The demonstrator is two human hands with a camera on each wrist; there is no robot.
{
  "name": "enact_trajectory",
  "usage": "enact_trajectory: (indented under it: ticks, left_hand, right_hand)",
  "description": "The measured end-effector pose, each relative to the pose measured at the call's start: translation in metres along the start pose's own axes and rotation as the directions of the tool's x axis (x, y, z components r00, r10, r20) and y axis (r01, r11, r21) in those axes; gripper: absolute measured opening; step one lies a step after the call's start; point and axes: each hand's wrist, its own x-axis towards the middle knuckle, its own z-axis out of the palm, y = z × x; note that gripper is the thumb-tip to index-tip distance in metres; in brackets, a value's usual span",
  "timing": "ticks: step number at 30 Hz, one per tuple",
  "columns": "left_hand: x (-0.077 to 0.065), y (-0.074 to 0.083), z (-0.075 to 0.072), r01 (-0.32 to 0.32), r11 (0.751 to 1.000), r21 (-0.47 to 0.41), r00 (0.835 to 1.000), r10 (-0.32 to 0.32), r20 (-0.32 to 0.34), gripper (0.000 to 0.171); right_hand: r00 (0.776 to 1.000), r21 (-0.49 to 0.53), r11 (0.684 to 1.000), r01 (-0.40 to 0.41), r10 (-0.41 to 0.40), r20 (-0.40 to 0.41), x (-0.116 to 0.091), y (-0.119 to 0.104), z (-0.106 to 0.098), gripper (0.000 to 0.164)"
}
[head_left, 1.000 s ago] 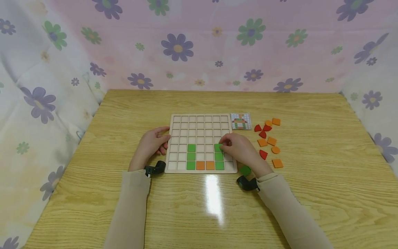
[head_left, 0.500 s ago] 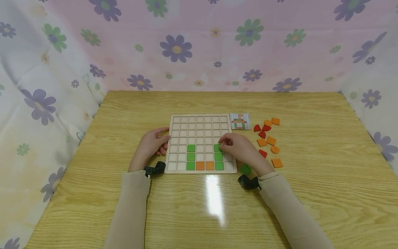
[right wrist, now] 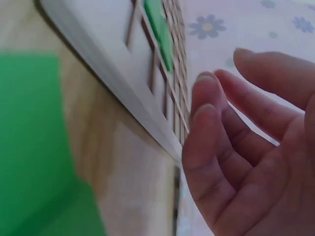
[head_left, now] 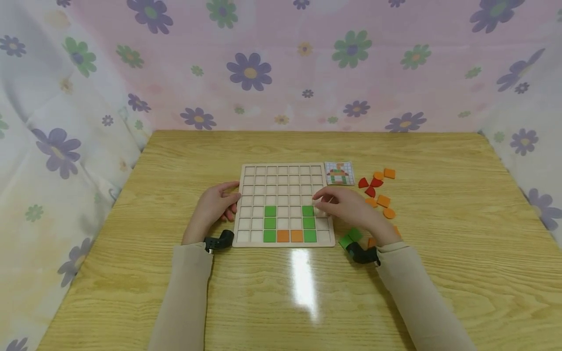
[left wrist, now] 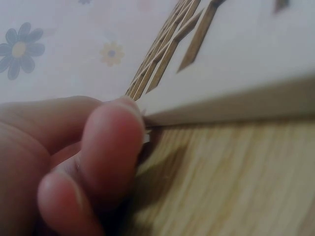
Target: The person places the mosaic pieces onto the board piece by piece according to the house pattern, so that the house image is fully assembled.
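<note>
A pale wooden grid board (head_left: 256, 244) lies on the table. Green square tiles (head_left: 270, 223) fill three cells in each of two columns, with two orange square tiles (head_left: 290, 236) between them in the near row. My left hand (head_left: 212, 204) holds the board's left edge; in the left wrist view its thumb (left wrist: 113, 135) is right at the board's side. Over the board's right side is my right hand (head_left: 349, 204), fingers apart from the thumb and nothing between them. In the right wrist view its bent fingers (right wrist: 206, 137) are beside the board's edge.
A small pattern card (head_left: 339, 173) touches the board's far right corner. To its right lie red quarter-round pieces (head_left: 363, 183) and orange squares and circles (head_left: 383, 201). Loose green tiles (head_left: 354, 234) sit near the right wrist, partly behind its black camera (head_left: 362, 254).
My right hand has let go of the top green tile in the right column, which now lies in its cell, and has moved slightly right. The left hand stays at the board's edge.
</note>
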Motion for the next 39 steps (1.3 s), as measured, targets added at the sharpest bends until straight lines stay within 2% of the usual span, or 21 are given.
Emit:
enact_trajectory:
  ticks: [13, 22, 31, 39]
  left_hand:
    - [-0.001, 0.002, 0.0, -0.01, 1.0, -0.008, 1.0, 0.01, 0.001, 0.045]
    - [0.0, -0.001, 0.0, 0.007, 1.0, -0.011, 1.0, -0.007, 0.006, 0.046]
    - [0.001, -0.003, 0.001, -0.008, 1.0, -0.008, 1.0, 0.008, 0.006, 0.046]
    - [0.0, -0.004, 0.002, -0.016, 1.0, -0.022, 1.0, 0.016, 0.005, 0.045]
  right_hand:
    - [0.999, 0.073, 0.996, -0.05, 0.049, 0.012, -0.022, 0.014, -0.044, 0.038]
    - [0.995, 0.106, 0.989, -0.105, 0.104, 0.013, -0.036, 0.031, -0.065, 0.047]
    - [0.994, 0.033, 0.995, -0.098, 0.1, -0.052, -0.05, 0.047, -0.079, 0.041]
    - [0.986, 0.01, 0.987, -0.158, 0.159, -0.045, -0.056, 0.061, -0.085, 0.042]
